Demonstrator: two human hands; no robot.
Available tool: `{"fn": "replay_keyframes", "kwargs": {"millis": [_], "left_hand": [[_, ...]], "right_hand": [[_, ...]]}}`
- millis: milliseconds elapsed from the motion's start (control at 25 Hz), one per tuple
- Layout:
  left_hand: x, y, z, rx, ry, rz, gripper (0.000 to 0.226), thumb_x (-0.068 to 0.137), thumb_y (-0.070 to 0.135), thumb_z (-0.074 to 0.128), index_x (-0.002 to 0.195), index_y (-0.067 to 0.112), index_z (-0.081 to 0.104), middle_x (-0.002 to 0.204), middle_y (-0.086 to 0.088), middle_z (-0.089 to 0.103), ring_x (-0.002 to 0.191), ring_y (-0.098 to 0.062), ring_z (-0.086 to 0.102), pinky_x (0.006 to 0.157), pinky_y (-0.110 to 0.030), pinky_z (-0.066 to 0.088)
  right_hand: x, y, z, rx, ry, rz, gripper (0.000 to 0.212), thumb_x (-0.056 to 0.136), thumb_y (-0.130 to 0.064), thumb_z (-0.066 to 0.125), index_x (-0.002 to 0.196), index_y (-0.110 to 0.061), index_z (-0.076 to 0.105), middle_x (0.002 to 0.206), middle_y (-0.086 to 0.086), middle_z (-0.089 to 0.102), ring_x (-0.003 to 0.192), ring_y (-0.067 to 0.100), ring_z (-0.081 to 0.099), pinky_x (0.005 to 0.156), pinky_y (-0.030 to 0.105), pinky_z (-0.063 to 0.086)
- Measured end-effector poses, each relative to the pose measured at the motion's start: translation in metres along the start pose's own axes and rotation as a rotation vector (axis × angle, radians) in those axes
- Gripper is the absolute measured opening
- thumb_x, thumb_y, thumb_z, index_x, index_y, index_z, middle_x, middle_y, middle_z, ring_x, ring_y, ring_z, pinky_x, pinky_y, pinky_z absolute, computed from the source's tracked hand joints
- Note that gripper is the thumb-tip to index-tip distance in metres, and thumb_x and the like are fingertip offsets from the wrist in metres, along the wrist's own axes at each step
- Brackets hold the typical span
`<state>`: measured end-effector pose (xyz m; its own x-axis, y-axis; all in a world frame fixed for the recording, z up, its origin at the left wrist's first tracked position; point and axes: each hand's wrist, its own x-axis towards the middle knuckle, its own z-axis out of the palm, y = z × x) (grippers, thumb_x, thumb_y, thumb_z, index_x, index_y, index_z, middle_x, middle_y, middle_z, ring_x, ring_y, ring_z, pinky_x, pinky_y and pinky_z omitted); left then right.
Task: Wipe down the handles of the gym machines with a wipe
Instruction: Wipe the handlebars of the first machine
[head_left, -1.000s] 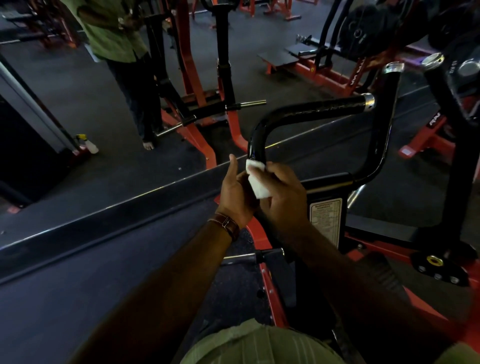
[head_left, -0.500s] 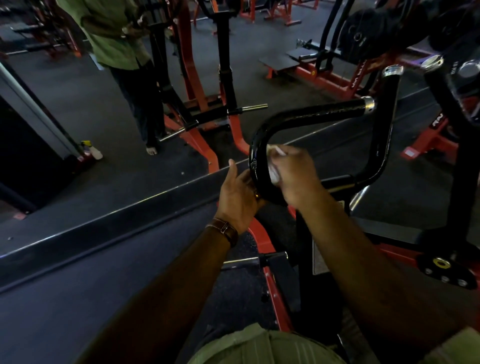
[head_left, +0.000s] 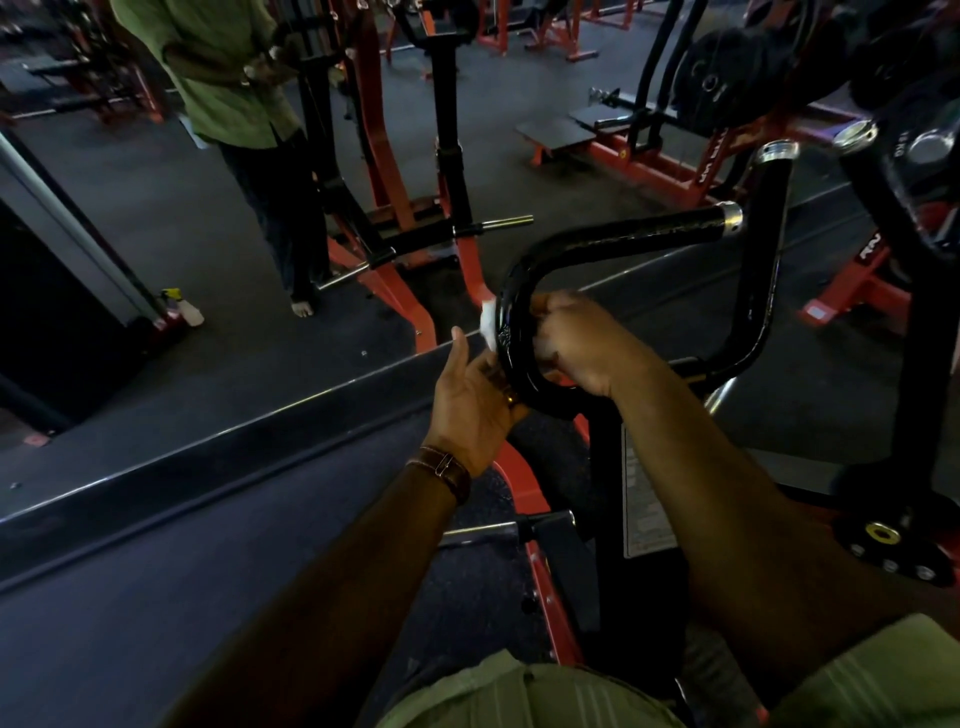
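White wipe (head_left: 488, 325), one, right hand (head_left: 576, 345) gripping it round black handle (head_left: 613, 240), left hand (head_left: 472, 395) open alongside

Single head-worn wide-angle view, looking forward and down from above own forearms. Close on curved black machine handle (head_left: 524, 306) at centre; gym floor (head_left: 156, 218) stretches far left, second person (head_left: 228, 73) at far top left.

Right hand (head_left: 576, 345) fingers blurred; wipe (head_left: 488, 325) mostly hidden behind handle (head_left: 511, 332).
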<state>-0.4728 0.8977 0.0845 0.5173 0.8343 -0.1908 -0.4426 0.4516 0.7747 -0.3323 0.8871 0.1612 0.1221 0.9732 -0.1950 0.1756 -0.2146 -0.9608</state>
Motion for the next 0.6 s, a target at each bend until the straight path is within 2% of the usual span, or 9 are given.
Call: {"fn": "replay_keyframes", "kwargs": {"millis": [80, 160, 200, 240, 280, 360, 480, 520, 600], "left_hand": [[-0.001, 0.001, 0.0, 0.022, 0.001, -0.001, 0.082, 0.096, 0.072, 0.029, 0.14, 0.007, 0.055, 0.139, -0.02, 0.058, 0.132, -0.038, 0.052, 0.114, -0.053, 0.038], [0.0, 0.004, 0.0, 0.031, 0.01, 0.005, 0.082, 0.097, 0.071, 0.028, 0.137, 0.005, 0.057, 0.132, -0.017, 0.063, 0.125, -0.034, 0.058, 0.109, -0.049, 0.043], [0.001, 0.005, 0.0, 0.03, 0.012, 0.01, 0.083, 0.097, 0.071, 0.027, 0.137, 0.005, 0.057, 0.128, -0.016, 0.065, 0.119, -0.032, 0.061, 0.106, -0.047, 0.045], [0.002, 0.007, 0.001, 0.017, -0.005, 0.009, 0.085, 0.096, 0.072, 0.027, 0.138, 0.004, 0.056, 0.126, -0.016, 0.066, 0.116, -0.031, 0.062, 0.104, -0.045, 0.046], [0.005, 0.008, 0.002, -0.009, -0.009, 0.001, 0.086, 0.095, 0.073, 0.029, 0.137, 0.003, 0.056, 0.125, -0.018, 0.066, 0.114, -0.031, 0.062, 0.105, -0.045, 0.045], [0.011, 0.009, 0.005, -0.064, 0.008, -0.014, 0.088, 0.092, 0.075, 0.037, 0.134, 0.0, 0.058, 0.128, -0.022, 0.062, 0.118, -0.034, 0.06, 0.111, -0.047, 0.041], [0.018, 0.006, 0.009, -0.142, -0.059, -0.014, 0.086, 0.088, 0.072, 0.054, 0.14, 0.003, 0.053, 0.148, -0.027, 0.044, 0.139, -0.039, 0.042, 0.122, -0.053, 0.023], [0.019, 0.005, 0.009, -0.15, -0.067, -0.013, 0.081, 0.087, 0.07, 0.057, 0.137, 0.006, 0.057, 0.147, -0.026, 0.046, 0.14, -0.038, 0.04, 0.122, -0.052, 0.021], [0.021, 0.003, 0.006, -0.142, -0.047, -0.036, 0.07, 0.086, 0.069, 0.058, 0.121, 0.009, 0.067, 0.127, -0.019, 0.058, 0.126, -0.033, 0.049, 0.119, -0.045, 0.028]], "right_hand": [[-0.009, 0.011, -0.001, -0.404, 0.054, -0.098, 0.014, 0.091, -0.012, 0.063, 0.083, -0.02, 0.072, 0.079, 0.001, 0.07, 0.073, 0.013, 0.064, 0.071, 0.027, 0.052], [-0.026, 0.022, 0.009, -0.547, 0.326, -0.291, 0.009, 0.091, -0.015, 0.068, 0.084, -0.016, 0.075, 0.074, -0.004, 0.067, 0.065, 0.003, 0.057, 0.06, 0.004, 0.039], [-0.036, 0.028, 0.019, -0.516, 0.498, -0.404, 0.006, 0.089, -0.012, 0.071, 0.092, -0.01, 0.076, 0.08, -0.001, 0.071, 0.069, 0.003, 0.058, 0.061, 0.001, 0.039], [-0.044, 0.037, 0.031, -0.474, 0.638, -0.494, 0.015, 0.086, -0.008, 0.074, 0.1, -0.006, 0.076, 0.09, 0.004, 0.073, 0.076, 0.006, 0.062, 0.066, 0.002, 0.042], [-0.046, 0.047, 0.041, -0.463, 0.709, -0.59, 0.024, 0.082, -0.004, 0.075, 0.106, -0.004, 0.074, 0.098, 0.009, 0.071, 0.085, 0.011, 0.064, 0.072, 0.007, 0.047], [-0.042, 0.06, 0.051, -0.563, 0.675, -0.783, 0.033, 0.08, -0.003, 0.073, 0.113, -0.001, 0.071, 0.106, 0.014, 0.064, 0.095, 0.02, 0.062, 0.075, 0.025, 0.056], [-0.026, 0.046, 0.048, -0.733, 0.635, -0.914, 0.033, 0.088, -0.011, 0.065, 0.118, 0.001, 0.068, 0.103, 0.015, 0.061, 0.092, 0.023, 0.061, 0.067, 0.034, 0.058], [-0.022, 0.042, 0.047, -0.763, 0.646, -0.925, 0.034, 0.089, -0.013, 0.063, 0.12, 0.001, 0.067, 0.104, 0.015, 0.06, 0.092, 0.023, 0.061, 0.066, 0.035, 0.058], [-0.021, 0.046, 0.048, -0.803, 0.642, -0.931, 0.038, 0.09, -0.017, 0.06, 0.123, 0.001, 0.066, 0.108, 0.011, 0.055, 0.095, 0.02, 0.056, 0.066, 0.033, 0.057]]}}
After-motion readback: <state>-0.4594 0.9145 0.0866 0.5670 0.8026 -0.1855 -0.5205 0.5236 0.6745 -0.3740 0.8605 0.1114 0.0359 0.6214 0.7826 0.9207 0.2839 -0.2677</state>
